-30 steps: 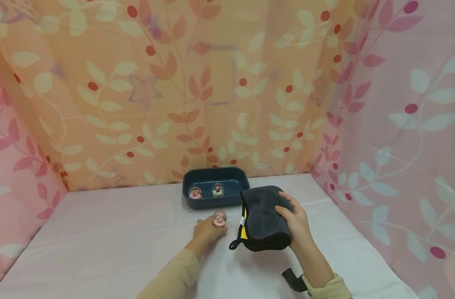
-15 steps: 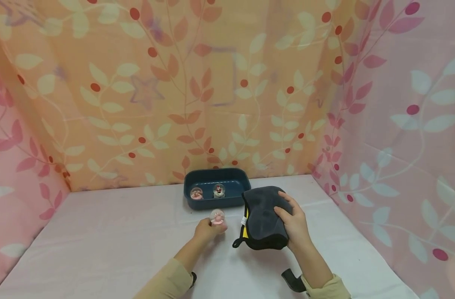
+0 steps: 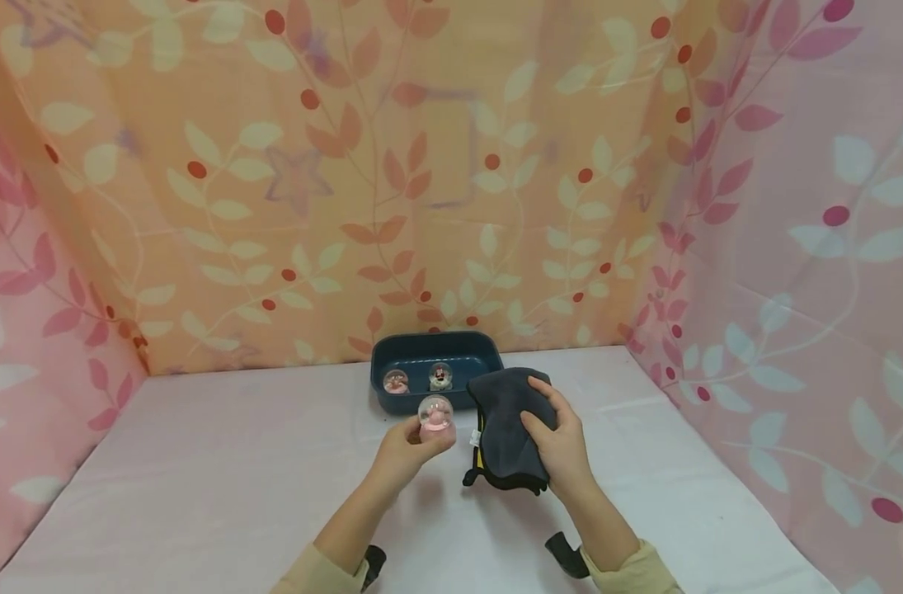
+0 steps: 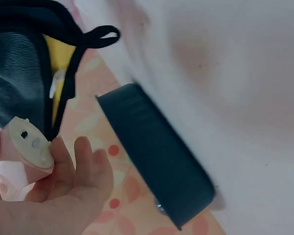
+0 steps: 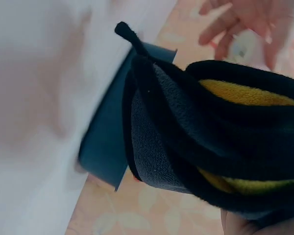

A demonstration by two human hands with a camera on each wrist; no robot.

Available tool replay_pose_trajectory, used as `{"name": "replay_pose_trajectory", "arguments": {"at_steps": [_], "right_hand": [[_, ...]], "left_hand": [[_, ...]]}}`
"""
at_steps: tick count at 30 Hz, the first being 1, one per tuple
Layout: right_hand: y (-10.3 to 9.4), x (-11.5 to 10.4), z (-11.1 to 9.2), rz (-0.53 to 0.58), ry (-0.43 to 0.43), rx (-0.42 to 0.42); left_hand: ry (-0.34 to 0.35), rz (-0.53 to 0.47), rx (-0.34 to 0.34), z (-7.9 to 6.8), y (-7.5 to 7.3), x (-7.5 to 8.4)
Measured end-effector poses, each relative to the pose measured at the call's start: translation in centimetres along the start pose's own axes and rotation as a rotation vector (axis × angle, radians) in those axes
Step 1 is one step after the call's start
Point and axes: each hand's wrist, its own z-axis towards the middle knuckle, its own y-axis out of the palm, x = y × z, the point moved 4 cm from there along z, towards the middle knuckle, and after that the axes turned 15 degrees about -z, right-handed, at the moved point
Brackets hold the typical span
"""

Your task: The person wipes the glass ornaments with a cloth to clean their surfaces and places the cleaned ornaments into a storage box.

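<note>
My left hand [image 3: 402, 454] pinches a small snow globe [image 3: 436, 418] with a pink base, raised over the table in front of the tray. In the left wrist view the globe's pale underside [image 4: 33, 142] faces the camera. To its right, my right hand [image 3: 562, 437] grips a folded dark grey cloth [image 3: 509, 425] with black edging, a yellow inner side and a hanging loop. The cloth is held above the table, just apart from the globe. Behind both hands stands a dark blue tray [image 3: 402, 404], its right front corner partly hidden by the cloth.
Two more snow globes stand inside the tray, a pinkish one [image 3: 395, 381] at left and one with a small figure [image 3: 440, 376] near the middle. A white cloth [image 3: 236, 478] covers the table. Floral curtains [image 3: 310, 206] enclose the back and sides.
The left hand has lifted the snow globe up from the table and turned it more upright. The right hand has shifted slightly left with the cloth, nearer the globe.
</note>
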Motion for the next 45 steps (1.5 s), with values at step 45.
{"name": "replay_pose_trajectory", "arguments": {"at_steps": [45], "right_hand": [[7.1,-1.7,-2.1,0.103,-0.424,0.028]], "left_hand": [[0.048,-0.073,-0.240,-3.5,1.5,2.0]]}}
